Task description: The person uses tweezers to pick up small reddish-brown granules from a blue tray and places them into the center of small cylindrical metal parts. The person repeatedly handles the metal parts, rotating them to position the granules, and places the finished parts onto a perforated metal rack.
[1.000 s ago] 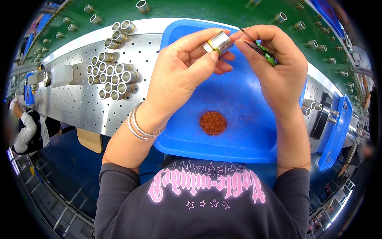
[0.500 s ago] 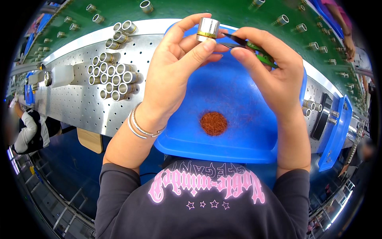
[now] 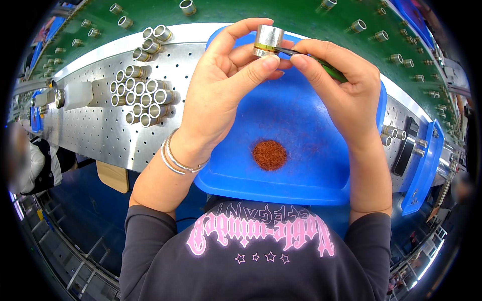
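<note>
Single view: head-worn fisheye, left of a side-by-side pair, looking steeply down and forward from close above the hands. Upright, not mirrored. Left hand (image 3: 221,95) and right hand (image 3: 346,95) sit centre, forearms entering from the near edge. Wearer's dark shirt (image 3: 256,251) fills the near edge; green belt (image 3: 281,15) curves along the far rim. Straight edges bow outward; corners are black vignette.

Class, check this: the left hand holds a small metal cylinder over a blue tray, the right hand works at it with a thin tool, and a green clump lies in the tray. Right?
Not quite. The head view shows the clump in the tray is reddish-brown, not green. The rest stands: left hand holds the cylinder, right hand the tool.
</note>
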Tool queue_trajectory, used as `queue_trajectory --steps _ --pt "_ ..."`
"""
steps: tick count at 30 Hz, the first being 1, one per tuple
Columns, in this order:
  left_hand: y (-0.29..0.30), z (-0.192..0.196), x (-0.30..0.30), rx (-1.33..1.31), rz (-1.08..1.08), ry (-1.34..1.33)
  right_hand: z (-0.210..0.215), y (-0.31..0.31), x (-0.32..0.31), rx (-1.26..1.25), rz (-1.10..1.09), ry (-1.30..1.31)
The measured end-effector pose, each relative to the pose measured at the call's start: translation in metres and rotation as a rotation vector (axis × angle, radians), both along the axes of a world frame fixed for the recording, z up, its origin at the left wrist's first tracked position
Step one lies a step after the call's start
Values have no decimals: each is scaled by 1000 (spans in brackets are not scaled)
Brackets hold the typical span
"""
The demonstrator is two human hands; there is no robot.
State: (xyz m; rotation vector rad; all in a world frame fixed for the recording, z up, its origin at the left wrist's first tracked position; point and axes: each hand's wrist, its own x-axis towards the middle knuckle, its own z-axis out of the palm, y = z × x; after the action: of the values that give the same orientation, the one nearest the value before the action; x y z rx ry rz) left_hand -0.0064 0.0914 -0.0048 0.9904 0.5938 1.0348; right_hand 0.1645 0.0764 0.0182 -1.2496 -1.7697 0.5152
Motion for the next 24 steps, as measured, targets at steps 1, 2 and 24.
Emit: queue_trajectory --steps 1,2,24 --pt "0 0 0 0 3 5 0 0 0 4 0 3" --pt "-1 0 0 -1 6 11 0 0 0 6 0 1" --pt "-1 5 -2 -165 -180 -23 -4 6 9 -399 217 470"
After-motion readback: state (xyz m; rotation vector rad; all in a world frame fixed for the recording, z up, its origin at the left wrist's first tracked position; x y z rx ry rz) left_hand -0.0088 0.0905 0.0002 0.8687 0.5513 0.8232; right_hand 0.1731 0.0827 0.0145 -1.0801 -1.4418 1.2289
